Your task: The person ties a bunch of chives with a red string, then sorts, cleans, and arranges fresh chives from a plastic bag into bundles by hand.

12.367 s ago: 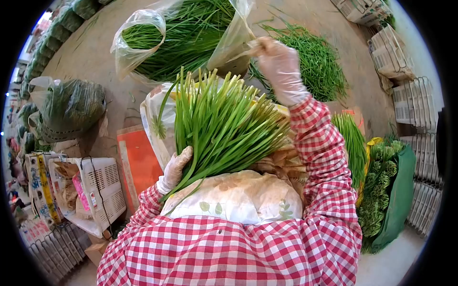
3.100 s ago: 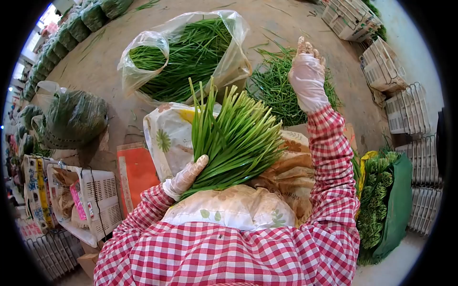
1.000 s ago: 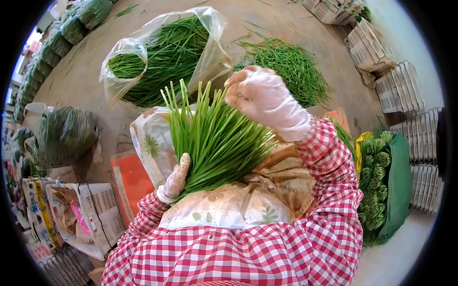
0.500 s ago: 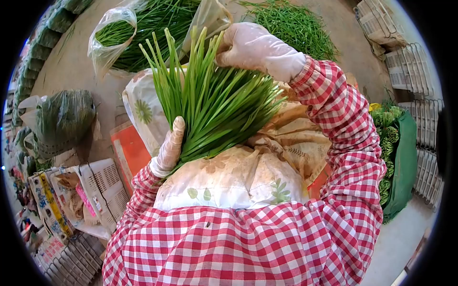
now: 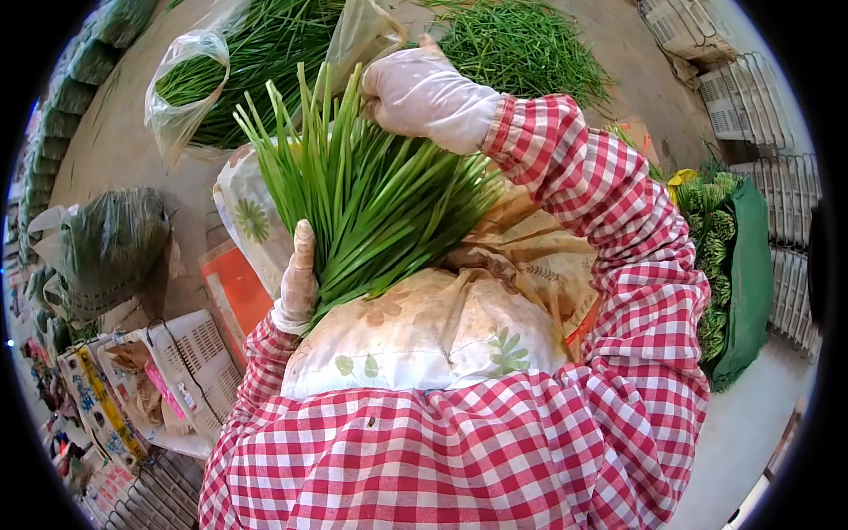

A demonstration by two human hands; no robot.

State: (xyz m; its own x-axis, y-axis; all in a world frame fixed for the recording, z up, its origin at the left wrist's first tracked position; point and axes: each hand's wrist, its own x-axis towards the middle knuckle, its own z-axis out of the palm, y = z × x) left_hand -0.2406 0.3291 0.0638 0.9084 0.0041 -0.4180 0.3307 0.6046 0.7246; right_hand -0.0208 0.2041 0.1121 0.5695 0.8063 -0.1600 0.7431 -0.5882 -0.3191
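A thick bunch of long green chives [image 5: 380, 203] fans out across my lap, cut ends toward the upper left. My left hand [image 5: 299, 281], in a whitish glove, is wrapped round the bunch's lower left side, thumb pointing up and its other fingers hidden beneath the leaves. At the far edge of the bunch is my gloved right hand [image 5: 428, 95], its fingers curled in beside the stalk ends; what they pinch, if anything, is hidden. Under the bunch lies a stained, leaf-patterned apron [image 5: 415, 331] over my lap.
Ahead, more chives lie in a clear plastic bag [image 5: 190, 93], with a loose green heap [image 5: 521, 49] on the floor beside it. Bundled greens [image 5: 714, 265] with a green cloth [image 5: 747, 291] stand at right. Crates [image 5: 199, 353] and a filled bag [image 5: 110, 247] are at left.
My right hand has shifted left along the far edge of the bunch, its fingers still curled. The view has moved slightly; my left hand keeps its hold on the chives.
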